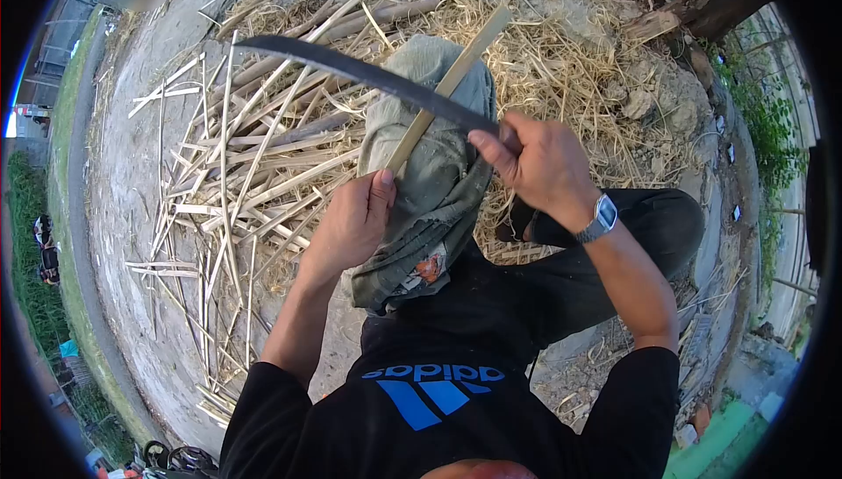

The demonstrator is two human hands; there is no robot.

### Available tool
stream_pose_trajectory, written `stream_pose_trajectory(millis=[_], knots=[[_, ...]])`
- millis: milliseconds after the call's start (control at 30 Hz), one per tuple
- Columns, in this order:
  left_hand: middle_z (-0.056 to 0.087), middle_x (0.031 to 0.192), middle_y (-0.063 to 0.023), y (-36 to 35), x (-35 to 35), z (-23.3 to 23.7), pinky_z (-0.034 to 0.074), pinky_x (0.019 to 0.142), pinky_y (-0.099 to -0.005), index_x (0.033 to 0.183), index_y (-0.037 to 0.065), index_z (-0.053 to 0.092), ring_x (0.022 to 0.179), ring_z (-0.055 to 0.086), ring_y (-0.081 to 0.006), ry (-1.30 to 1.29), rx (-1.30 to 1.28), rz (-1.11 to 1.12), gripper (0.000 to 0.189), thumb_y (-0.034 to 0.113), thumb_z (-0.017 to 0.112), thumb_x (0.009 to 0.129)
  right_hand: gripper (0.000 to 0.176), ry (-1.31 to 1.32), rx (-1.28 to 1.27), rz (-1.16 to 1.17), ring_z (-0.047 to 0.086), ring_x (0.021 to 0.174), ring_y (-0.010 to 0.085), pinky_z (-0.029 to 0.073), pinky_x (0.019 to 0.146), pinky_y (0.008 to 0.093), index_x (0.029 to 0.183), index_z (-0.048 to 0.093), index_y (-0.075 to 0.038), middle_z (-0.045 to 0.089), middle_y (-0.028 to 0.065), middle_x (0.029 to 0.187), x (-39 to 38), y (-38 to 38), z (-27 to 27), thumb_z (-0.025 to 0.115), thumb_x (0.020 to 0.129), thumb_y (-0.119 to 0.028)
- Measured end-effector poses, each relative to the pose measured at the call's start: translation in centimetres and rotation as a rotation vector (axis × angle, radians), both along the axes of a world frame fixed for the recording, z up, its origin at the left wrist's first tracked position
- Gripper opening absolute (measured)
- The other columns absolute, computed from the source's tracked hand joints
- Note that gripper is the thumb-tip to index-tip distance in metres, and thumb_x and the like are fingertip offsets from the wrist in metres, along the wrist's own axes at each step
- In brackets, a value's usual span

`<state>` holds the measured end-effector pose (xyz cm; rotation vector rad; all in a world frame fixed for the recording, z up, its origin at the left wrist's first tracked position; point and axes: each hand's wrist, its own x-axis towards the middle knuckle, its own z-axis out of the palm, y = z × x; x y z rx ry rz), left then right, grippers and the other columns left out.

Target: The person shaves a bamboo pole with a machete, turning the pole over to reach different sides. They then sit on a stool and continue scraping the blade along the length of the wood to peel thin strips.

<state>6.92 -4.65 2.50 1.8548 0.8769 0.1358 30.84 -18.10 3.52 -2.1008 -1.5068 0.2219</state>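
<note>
My left hand (355, 218) is closed around the lower end of a flat bamboo strip (474, 51), which slants up and to the right over my cloth-covered leg. In my right hand (542, 166) is the handle end of a long, dark, curved machete (368, 74). Its blade crosses over the strip and points to the upper left. Beneath both lies a grey-green cloth (430, 189), draped and creased over my leg, with a small orange-and-white patch near its lower edge. The machete's handle is mostly hidden by my fingers.
Split bamboo strips (232, 176) lie in a loose pile to the left. Curly shavings (561, 75) cover the ground ahead and to the right. A tree trunk (732, 1) stands at the upper right, and a blurred shape sits at the upper left.
</note>
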Motion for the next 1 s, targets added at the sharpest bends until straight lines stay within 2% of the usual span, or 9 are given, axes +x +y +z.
stream_pose_trajectory(millis=[133, 233, 267, 300, 433, 633, 667, 733, 1000], knots=[[0.051, 0.060, -0.0210, -0.6, 0.2, -0.2, 0.040, 0.057, -0.0451, 0.083, -0.006, 0.057, 0.053, 0.041, -0.0321, -0.002, 0.097, -0.008, 0.047, 0.029, 0.043, 0.112, 0.067, 0.005, 0.001, -0.124, 0.062, 0.047, 0.0304, 0.049, 0.046, 0.0405, 0.069, 0.061, -0.005, 0.058, 0.0101, 0.050, 3.2, 2.0, 0.0, 0.056, 0.098, -0.065], [0.050, 0.059, -0.0226, -0.7, 0.3, -0.5, 0.039, 0.056, -0.0461, 0.082, -0.006, 0.057, 0.053, 0.040, -0.0357, -0.020, 0.114, 0.008, 0.048, 0.030, 0.043, 0.112, 0.068, -0.002, -0.034, -0.162, 0.063, 0.046, 0.0301, 0.049, 0.047, 0.0409, 0.070, 0.062, -0.005, 0.058, 0.0104, 0.050, 2.8, 1.6, 0.2, 0.054, 0.098, -0.066], [0.050, 0.059, -0.0226, -0.6, 0.4, -0.5, 0.039, 0.056, -0.0461, 0.082, -0.006, 0.057, 0.053, 0.040, -0.0357, -0.018, 0.117, 0.005, 0.048, 0.030, 0.043, 0.112, 0.068, -0.053, -0.027, -0.076, 0.063, 0.046, 0.0302, 0.049, 0.047, 0.0412, 0.070, 0.062, -0.005, 0.057, 0.0104, 0.050, 2.9, 1.2, -0.3, 0.055, 0.099, -0.066], [0.050, 0.059, -0.0217, -0.6, 0.4, -0.4, 0.040, 0.056, -0.0459, 0.082, -0.006, 0.057, 0.053, 0.041, -0.0347, 0.011, 0.100, 0.008, 0.049, 0.030, 0.043, 0.112, 0.067, -0.098, -0.026, 0.009, 0.063, 0.046, 0.0303, 0.049, 0.047, 0.0415, 0.070, 0.062, -0.004, 0.057, 0.0105, 0.049, 2.7, 0.9, -0.6, 0.055, 0.099, -0.065], [0.051, 0.058, -0.0179, -0.6, 0.2, -0.9, 0.040, 0.056, -0.0445, 0.082, -0.005, 0.058, 0.052, 0.043, -0.0306, -0.001, 0.066, 0.027, 0.050, 0.032, 0.042, 0.112, 0.067, -0.083, -0.005, -0.116, 0.063, 0.046, 0.0283, 0.050, 0.046, 0.0394, 0.071, 0.062, -0.005, 0.058, 0.0088, 0.049, 2.4, 1.8, 0.0, 0.055, 0.098, -0.066], [0.049, 0.057, -0.0135, -0.6, 0.0, -0.6, 0.041, 0.055, -0.0420, 0.079, -0.003, 0.059, 0.052, 0.045, -0.0242, -0.003, 0.019, 0.007, 0.052, 0.034, 0.043, 0.112, 0.069, -0.095, -0.028, -0.124, 0.063, 0.045, 0.0316, 0.051, 0.046, 0.0427, 0.071, 0.061, -0.004, 0.059, 0.0126, 0.050, 4.1, 1.3, -0.1, 0.052, 0.099, -0.067], [0.046, 0.055, 0.0023, -0.6, -0.2, -1.3, 0.035, 0.048, -0.0292, 0.075, 0.004, 0.053, 0.049, 0.041, -0.0083, -0.034, 0.065, -0.012, 0.053, 0.037, 0.040, 0.113, 0.069, -0.100, -0.072, -0.100, 0.063, 0.046, 0.0314, 0.051, 0.046, 0.0426, 0.071, 0.061, -0.005, 0.059, 0.0121, 0.050, 3.1, 1.1, 0.2, 0.052, 0.099, -0.067], [0.046, 0.054, 0.0025, -0.3, -0.1, -1.8, 0.035, 0.048, -0.0287, 0.074, 0.004, 0.053, 0.049, 0.041, -0.0081, -0.054, 0.063, -0.019, 0.053, 0.037, 0.039, 0.113, 0.069, -0.166, -0.048, -0.006, 0.064, 0.048, 0.0301, 0.051, 0.048, 0.0414, 0.071, 0.062, -0.005, 0.058, 0.0113, 0.050, 2.0, 0.4, 0.4, 0.053, 0.098, -0.068], [0.039, 0.058, 0.0048, 0.2, 1.2, -0.8, 0.029, 0.043, -0.0246, 0.081, 0.007, 0.048, 0.047, 0.033, -0.0053, -0.094, -0.282, 0.033, 0.051, 0.045, 0.039, 0.113, 0.070, -0.279, 0.029, -0.054, 0.058, 0.044, 0.0261, 0.047, 0.046, 0.0384, 0.072, 0.067, -0.006, 0.052, 0.0066, 0.045, 7.1, 2.8, -0.5, 0.054, 0.096, -0.071]])
